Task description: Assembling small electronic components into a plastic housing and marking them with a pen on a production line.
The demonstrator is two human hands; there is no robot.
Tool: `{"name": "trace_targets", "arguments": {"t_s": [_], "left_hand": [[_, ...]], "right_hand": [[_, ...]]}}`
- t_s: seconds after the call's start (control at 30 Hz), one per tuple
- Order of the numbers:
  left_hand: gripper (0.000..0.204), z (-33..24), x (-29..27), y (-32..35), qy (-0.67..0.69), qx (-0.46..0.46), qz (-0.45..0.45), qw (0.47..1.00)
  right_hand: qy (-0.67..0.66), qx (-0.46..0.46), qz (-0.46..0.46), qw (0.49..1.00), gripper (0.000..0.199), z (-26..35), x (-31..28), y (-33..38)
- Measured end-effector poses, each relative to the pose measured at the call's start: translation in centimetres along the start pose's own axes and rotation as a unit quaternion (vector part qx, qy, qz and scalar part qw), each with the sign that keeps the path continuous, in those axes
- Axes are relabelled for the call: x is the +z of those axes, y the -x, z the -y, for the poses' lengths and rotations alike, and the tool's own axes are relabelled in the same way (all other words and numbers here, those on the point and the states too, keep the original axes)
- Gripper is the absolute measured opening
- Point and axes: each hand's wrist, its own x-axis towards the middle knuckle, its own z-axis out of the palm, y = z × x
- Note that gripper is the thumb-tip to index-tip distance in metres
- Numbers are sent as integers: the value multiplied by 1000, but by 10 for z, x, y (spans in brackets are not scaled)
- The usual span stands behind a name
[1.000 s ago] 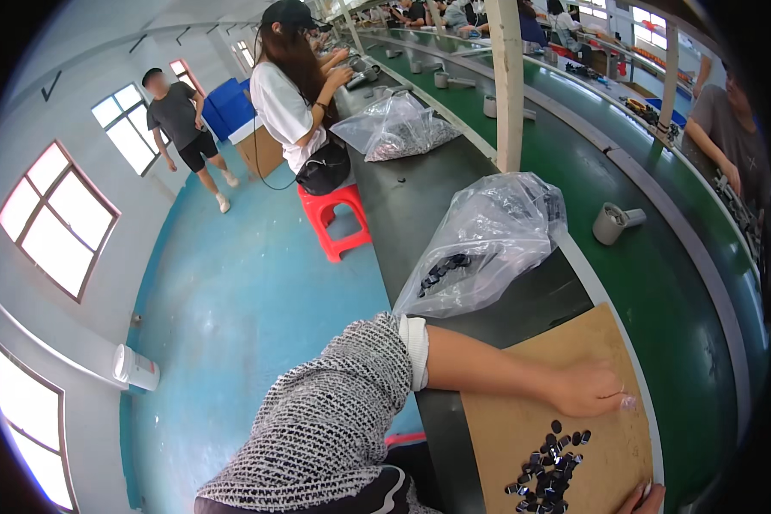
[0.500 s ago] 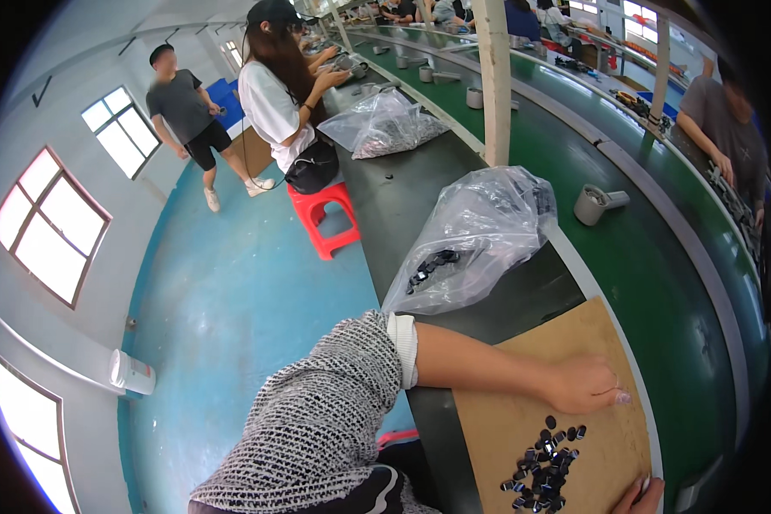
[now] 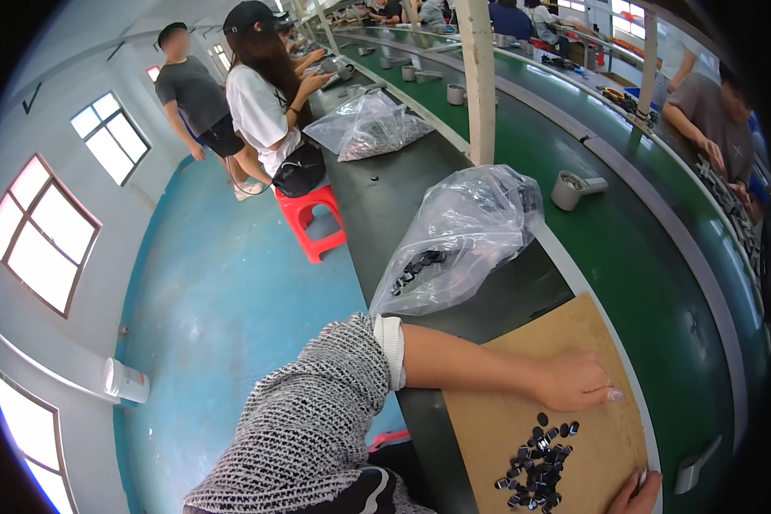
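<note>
My left hand (image 3: 578,381) is closed, resting on a brown cardboard sheet (image 3: 475,433). Its fingers curl under the palm, so anything in them is hidden. A loose pile of small black parts with shiny faces (image 3: 535,467) lies on the cardboard just below that hand. At the lower right edge of the sheet, my right hand (image 3: 638,494) shows only in part; thumb and finger are bent together, and what they hold, if anything, I cannot make out. Beyond my left forearm lies a clear plastic bag (image 3: 467,231) with more black parts inside.
A green conveyor belt (image 3: 625,257) runs along the right, carrying grey cup-shaped parts with handles (image 3: 570,190). Another plastic bag (image 3: 377,128) lies farther up the dark bench. A seated person on a red stool (image 3: 313,223) works there; a post (image 3: 478,86) stands at the bench edge.
The view has shifted slightly, moving the bench scene left. The person in the background has walked closer to the seated worker. A grey part on the belt has come further into view near my right hand.
</note>
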Motion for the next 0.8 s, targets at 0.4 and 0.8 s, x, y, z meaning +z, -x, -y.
{"name": "trace_targets", "arguments": {"t_s": [0.4,0.8], "left_hand": [[34,17,15,-1,-150,57,81,984],[48,-13,-2,-6,27,-80,49,995]], "right_hand": [[-14,60,21,998,12,-23,17,9],[-177,86,-96,976,15,-45,16,3]]}}
